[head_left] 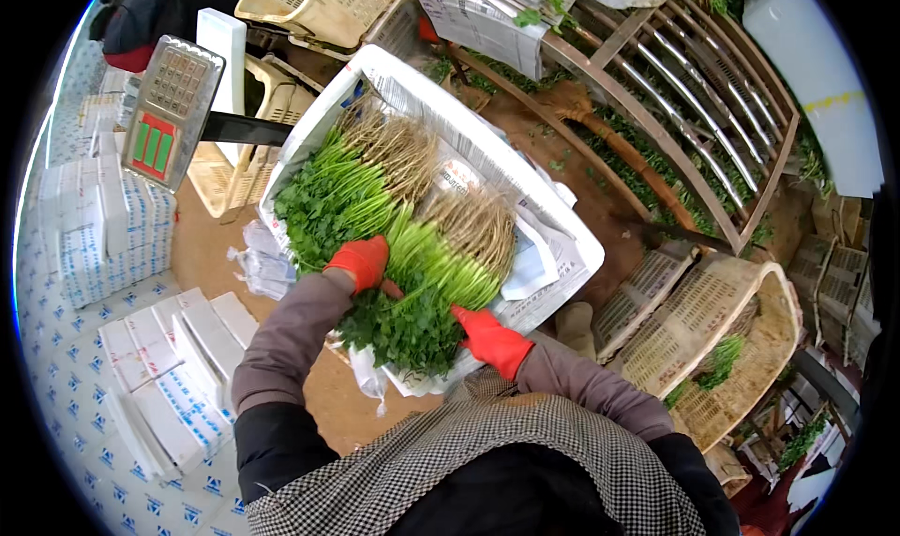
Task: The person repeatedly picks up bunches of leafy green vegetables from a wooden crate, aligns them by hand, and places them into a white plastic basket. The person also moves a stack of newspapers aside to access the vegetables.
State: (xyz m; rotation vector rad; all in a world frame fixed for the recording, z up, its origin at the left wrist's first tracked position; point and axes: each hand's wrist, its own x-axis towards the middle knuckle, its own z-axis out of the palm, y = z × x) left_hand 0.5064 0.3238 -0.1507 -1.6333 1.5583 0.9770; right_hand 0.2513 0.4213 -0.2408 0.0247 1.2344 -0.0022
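Observation:
A white box point(569, 245) lined with newspaper holds bunches of coriander, leaves toward me and pale roots toward the far side. One coriander bunch point(328, 198) lies at the left of the box. Beside it, to the right and nearer me, is another coriander bunch point(412, 320). My left hand point(361, 262), in a red glove, is closed on the near bunch's left side, its fingertips partly among the leaves. My right hand point(492, 341), also red-gloved, grips that bunch's leafy right side from the near edge of the box. Leaves hide some of its fingers.
A scale's display head point(173, 114) rises at the box's left. White foam boxes point(169, 377) are stacked on the left floor. Cream plastic baskets point(694, 325) stand right, with more behind. A slatted metal-and-wood rack point(675, 95) occupies the far right.

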